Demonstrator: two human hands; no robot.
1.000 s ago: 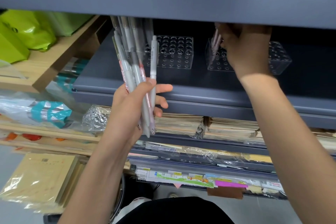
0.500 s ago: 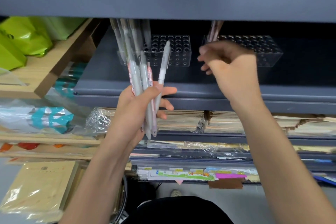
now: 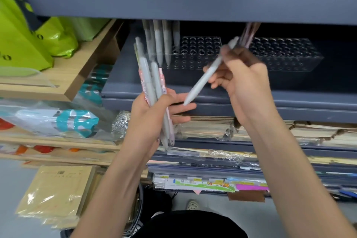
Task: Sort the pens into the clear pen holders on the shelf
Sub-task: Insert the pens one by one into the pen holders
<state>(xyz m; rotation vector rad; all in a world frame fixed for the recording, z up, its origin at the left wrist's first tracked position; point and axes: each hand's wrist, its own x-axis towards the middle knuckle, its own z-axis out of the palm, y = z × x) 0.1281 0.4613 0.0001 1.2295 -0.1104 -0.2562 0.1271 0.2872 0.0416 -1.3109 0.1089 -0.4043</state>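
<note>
A single wide-angle view comes from the person's head, facing forward and down at a grey shelf [image 3: 231, 100] close in front. The front edge of the upper shelf [image 3: 173, 4] crosses the top of the frame. Both forearms reach in from the bottom. The left hand [image 3: 154, 116] with its bundle of pens [image 3: 152, 83] and the right hand [image 3: 247, 83] with one grey pen [image 3: 204, 77] sit mid-frame, near the lens. Straight down, a shoe [image 3: 192, 204] shows.

Pens [image 3: 147, 71] pale grey; pink pen [image 3: 143, 85] (printed pattern); shelf [image 3: 280, 103] slate grey; bags [image 3: 21, 48] lime green
</note>
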